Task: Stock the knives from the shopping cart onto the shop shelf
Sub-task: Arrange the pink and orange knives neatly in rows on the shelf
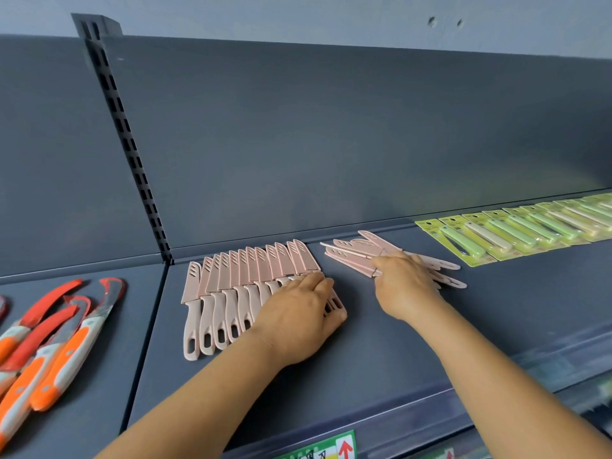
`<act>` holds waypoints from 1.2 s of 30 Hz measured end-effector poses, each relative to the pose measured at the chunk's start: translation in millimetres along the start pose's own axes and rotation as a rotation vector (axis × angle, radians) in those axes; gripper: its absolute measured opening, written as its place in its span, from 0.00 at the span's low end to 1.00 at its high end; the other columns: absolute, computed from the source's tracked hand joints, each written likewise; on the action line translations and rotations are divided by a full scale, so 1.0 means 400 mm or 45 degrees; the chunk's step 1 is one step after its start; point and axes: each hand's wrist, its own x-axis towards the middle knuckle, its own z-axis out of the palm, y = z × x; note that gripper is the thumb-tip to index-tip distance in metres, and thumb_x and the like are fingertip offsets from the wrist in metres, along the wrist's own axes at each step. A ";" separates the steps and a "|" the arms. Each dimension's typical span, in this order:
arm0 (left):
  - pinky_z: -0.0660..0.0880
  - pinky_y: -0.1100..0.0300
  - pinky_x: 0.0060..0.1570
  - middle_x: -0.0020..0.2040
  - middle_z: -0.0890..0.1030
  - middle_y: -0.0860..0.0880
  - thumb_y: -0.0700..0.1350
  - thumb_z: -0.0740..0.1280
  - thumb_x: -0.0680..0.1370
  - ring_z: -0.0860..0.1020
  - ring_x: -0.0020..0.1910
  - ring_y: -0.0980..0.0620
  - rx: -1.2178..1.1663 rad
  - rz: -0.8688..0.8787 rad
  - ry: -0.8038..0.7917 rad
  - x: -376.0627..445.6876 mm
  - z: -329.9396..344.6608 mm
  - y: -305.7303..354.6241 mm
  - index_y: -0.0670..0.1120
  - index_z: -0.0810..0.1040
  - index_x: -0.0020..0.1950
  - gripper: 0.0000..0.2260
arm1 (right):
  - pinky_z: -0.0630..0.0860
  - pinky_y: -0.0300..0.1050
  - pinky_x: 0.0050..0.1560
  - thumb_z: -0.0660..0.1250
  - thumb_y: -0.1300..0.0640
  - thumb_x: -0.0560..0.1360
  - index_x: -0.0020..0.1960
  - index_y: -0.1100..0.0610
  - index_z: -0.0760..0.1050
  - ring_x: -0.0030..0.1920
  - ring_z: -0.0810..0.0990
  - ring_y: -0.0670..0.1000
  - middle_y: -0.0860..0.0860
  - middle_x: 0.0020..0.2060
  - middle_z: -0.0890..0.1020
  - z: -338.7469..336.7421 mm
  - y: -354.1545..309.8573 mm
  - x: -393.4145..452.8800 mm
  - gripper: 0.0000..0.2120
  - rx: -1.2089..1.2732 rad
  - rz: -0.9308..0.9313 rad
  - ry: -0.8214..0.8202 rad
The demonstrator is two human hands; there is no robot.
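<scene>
Several pink sheathed knives (pixel 228 286) lie side by side in a neat row on the dark grey shelf (pixel 381 342), blades toward the back panel. My left hand (pixel 298 313) lies flat on the right end of that row, fingers straight, covering the last knife handles. To the right, a loose pile of pink knives (pixel 354 250) lies crosswise. My right hand (pixel 404 279) rests on this pile with fingers curled round some of the knives; their handle ends stick out past it to the right.
Orange and red-handled curved knives (pixel 56 339) lie on the adjoining shelf at the left. Green carded knives (pixel 516 230) line the shelf's back right. A slotted upright (pixel 132 150) divides the bays. A price label strip (pixel 318 450) runs along the front edge.
</scene>
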 end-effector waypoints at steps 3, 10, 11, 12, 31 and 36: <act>0.57 0.60 0.68 0.72 0.64 0.52 0.59 0.54 0.80 0.64 0.70 0.51 0.043 0.001 -0.033 0.005 0.005 0.006 0.48 0.64 0.73 0.24 | 0.71 0.44 0.50 0.60 0.62 0.76 0.59 0.51 0.77 0.59 0.72 0.56 0.52 0.59 0.74 0.003 0.023 -0.010 0.15 0.102 -0.073 -0.041; 0.60 0.60 0.66 0.71 0.66 0.52 0.59 0.55 0.80 0.66 0.69 0.50 0.054 -0.048 -0.035 0.012 0.009 0.012 0.48 0.65 0.72 0.23 | 0.66 0.43 0.39 0.59 0.65 0.75 0.52 0.53 0.75 0.47 0.75 0.57 0.54 0.52 0.79 0.000 0.009 -0.001 0.11 0.028 -0.064 0.001; 0.60 0.60 0.66 0.71 0.66 0.52 0.59 0.55 0.80 0.66 0.68 0.50 0.060 -0.050 -0.029 0.013 0.009 0.013 0.49 0.65 0.72 0.23 | 0.65 0.44 0.38 0.59 0.65 0.75 0.49 0.54 0.73 0.44 0.73 0.57 0.55 0.51 0.79 -0.001 0.004 0.002 0.09 0.028 -0.054 0.030; 0.60 0.60 0.66 0.71 0.66 0.52 0.59 0.55 0.80 0.66 0.68 0.50 0.064 -0.054 -0.024 0.012 0.010 0.014 0.49 0.65 0.71 0.23 | 0.65 0.44 0.38 0.59 0.65 0.75 0.50 0.54 0.73 0.42 0.71 0.57 0.55 0.49 0.80 0.000 -0.003 0.006 0.09 0.063 -0.051 0.062; 0.61 0.60 0.65 0.69 0.68 0.52 0.58 0.56 0.80 0.67 0.66 0.50 0.009 -0.057 0.006 0.010 0.024 0.009 0.48 0.66 0.69 0.22 | 0.61 0.45 0.30 0.57 0.65 0.73 0.32 0.58 0.64 0.39 0.67 0.57 0.52 0.31 0.67 0.019 -0.106 0.038 0.11 0.377 -0.040 -0.084; 0.55 0.61 0.70 0.75 0.61 0.51 0.59 0.55 0.80 0.60 0.73 0.51 0.010 -0.029 -0.007 0.022 0.006 0.022 0.47 0.62 0.74 0.26 | 0.68 0.45 0.49 0.56 0.60 0.78 0.46 0.52 0.74 0.56 0.70 0.58 0.55 0.52 0.72 0.000 -0.020 0.005 0.09 0.133 -0.008 -0.042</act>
